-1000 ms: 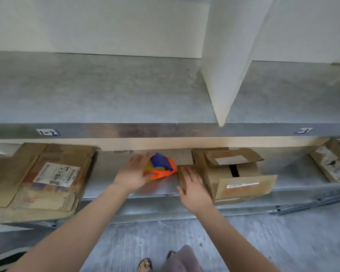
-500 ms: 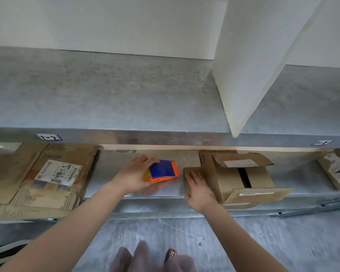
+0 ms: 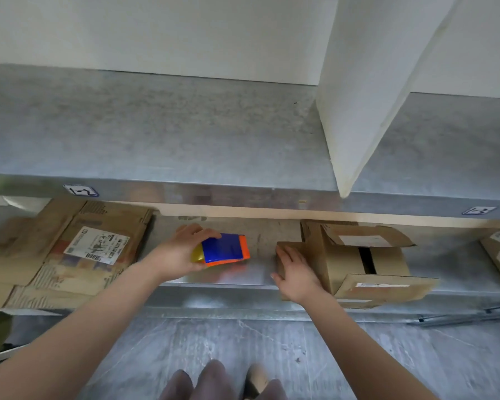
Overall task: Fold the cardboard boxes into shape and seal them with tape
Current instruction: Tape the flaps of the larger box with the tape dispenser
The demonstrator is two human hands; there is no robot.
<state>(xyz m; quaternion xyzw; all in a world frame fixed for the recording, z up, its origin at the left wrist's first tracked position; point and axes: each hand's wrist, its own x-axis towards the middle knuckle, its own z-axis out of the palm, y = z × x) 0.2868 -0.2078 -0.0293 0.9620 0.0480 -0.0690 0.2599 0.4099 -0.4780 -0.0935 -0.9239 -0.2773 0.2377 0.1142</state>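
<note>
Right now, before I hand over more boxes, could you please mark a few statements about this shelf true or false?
1. The left hand grips the tape dispenser. True.
2. The cardboard box is taped shut. False: its flaps stand open, with a dark gap between them.
3. The right hand lies flat on a side flap of the cardboard box. True.
4. The flattened cardboard lies right of the cardboard box. False: it lies on the left, beyond the tape dispenser.
</note>
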